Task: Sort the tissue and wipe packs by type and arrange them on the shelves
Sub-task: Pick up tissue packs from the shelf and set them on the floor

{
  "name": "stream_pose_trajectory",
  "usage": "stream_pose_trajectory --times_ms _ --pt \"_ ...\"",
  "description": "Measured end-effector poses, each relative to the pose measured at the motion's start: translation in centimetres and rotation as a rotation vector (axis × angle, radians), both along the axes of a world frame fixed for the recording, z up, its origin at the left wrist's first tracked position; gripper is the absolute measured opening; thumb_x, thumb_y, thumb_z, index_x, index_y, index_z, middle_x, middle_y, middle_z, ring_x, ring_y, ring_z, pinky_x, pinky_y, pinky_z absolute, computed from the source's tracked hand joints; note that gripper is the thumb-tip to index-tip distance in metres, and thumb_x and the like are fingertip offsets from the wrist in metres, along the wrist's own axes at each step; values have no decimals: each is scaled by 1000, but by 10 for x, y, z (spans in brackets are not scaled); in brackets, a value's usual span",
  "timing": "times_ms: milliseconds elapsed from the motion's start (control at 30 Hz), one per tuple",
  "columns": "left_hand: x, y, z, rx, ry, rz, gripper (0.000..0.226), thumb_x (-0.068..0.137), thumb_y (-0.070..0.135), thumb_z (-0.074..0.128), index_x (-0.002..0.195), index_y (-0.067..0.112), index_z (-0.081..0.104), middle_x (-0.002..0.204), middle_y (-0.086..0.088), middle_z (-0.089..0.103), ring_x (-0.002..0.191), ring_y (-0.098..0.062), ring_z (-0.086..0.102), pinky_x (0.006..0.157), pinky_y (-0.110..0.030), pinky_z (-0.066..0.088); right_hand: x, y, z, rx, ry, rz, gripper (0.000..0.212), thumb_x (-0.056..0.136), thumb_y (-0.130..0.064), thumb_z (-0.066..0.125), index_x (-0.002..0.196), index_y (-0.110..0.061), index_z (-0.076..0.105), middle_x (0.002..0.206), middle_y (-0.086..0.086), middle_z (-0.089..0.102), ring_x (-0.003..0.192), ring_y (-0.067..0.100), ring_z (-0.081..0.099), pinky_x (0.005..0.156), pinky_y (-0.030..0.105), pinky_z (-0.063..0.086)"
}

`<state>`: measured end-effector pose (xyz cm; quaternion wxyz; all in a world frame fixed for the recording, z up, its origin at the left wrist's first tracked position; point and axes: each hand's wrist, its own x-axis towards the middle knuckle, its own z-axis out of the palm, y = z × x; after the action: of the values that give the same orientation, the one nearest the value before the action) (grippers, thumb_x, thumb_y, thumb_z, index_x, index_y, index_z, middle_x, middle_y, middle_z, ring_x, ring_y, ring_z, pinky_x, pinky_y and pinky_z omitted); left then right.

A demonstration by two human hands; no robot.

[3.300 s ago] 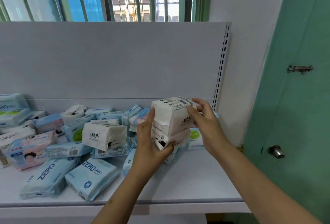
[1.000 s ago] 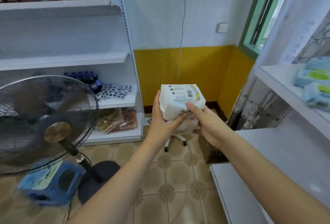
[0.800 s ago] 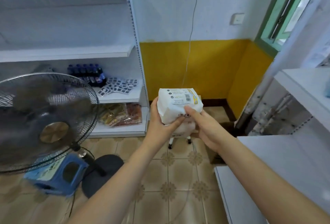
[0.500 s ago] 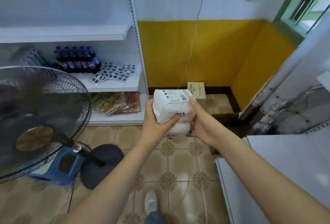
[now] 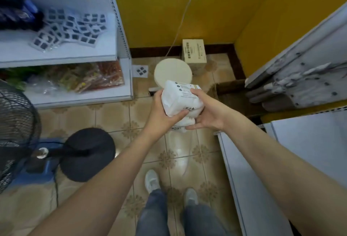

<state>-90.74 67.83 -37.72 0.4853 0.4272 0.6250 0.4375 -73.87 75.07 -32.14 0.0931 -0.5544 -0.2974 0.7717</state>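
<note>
While you look straight down at the tiled floor [image 5: 112, 115], your left hand [image 5: 161, 111] and right hand [image 5: 206, 111] clamp a stack of white tissue packs [image 5: 181, 102] between them, thumbs curled round it, above your shoes and a round stool [image 5: 172, 71], the white shelf [image 5: 249, 179] at your right.

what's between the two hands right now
In the head view, a stack of white tissue packs sits clamped between the left hand and the right hand, held over the tiled floor.
</note>
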Motion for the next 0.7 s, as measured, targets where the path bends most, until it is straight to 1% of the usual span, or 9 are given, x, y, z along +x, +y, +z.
stream_pose_trajectory --times_ms 133,233,267,367,433,500,567,600,700 --pt "2 20 -91 -87 84 -44 88 64 65 85 133 55 30 140 7 48 132 -14 49 106 -46 48 -3 16 -99 -42 -49 -94 51 92 -57 56 131 -24 62 126 8 69 116 30 66 100 50 52" --pt "7 32 -174 -217 163 -63 101 57 80 76 140 57 24 142 4 41 138 -20 36 113 -45 37 2 23 -191 -103 -51 -178 53 92 -56 58 131 -21 61 125 9 70 120 28 64 103 49 51" --pt "10 36 -202 -246 207 -82 104 58 79 75 144 56 21 144 2 36 140 -20 29 113 -42 32 5 25 -226 -120 -46 -205 53 92 -56 58 132 -21 61 125 8 70 121 28 63 103 49 50" --pt "18 47 -302 -334 309 -173 117 67 63 82 155 48 7 151 -4 19 142 -20 13 112 -41 24 14 28 -328 -150 -36 -270 51 94 -55 54 132 -23 60 123 5 71 119 25 64 106 49 48" --pt "23 52 -377 -385 344 -289 136 64 55 88 157 40 -10 160 -4 8 145 -18 10 112 -38 22 23 25 -392 -134 -55 -299 41 96 -53 54 124 -25 64 118 2 73 113 22 67 107 49 47" --pt "28 56 -457 -420 359 -369 148 57 54 90 158 29 -15 165 -8 3 150 -26 14 114 -38 25 34 22 -469 -132 -40 -332 35 95 -51 56 119 -26 65 117 0 73 112 21 67 107 50 47" --pt "25 58 -499 -411 318 -384 143 52 52 86 158 23 -5 159 -12 21 141 -31 36 109 -44 42 41 19 -512 -132 -29 -343 39 95 -51 57 127 -28 62 124 -2 71 118 19 65 109 49 45" --pt "27 56 -532 -416 293 -387 139 53 48 87 157 22 -1 153 -10 34 133 -26 47 103 -44 49 45 17 -541 -135 -24 -346 40 95 -51 58 128 -29 61 125 -4 70 119 18 64 110 47 45" --pt "34 51 -620 -396 342 -355 113 53 55 89 146 21 36 131 1 59 116 -17 62 93 -44 56 51 16 -621 -114 -27 -324 32 96 -47 58 122 -30 63 122 -6 72 118 15 65 110 45 44"
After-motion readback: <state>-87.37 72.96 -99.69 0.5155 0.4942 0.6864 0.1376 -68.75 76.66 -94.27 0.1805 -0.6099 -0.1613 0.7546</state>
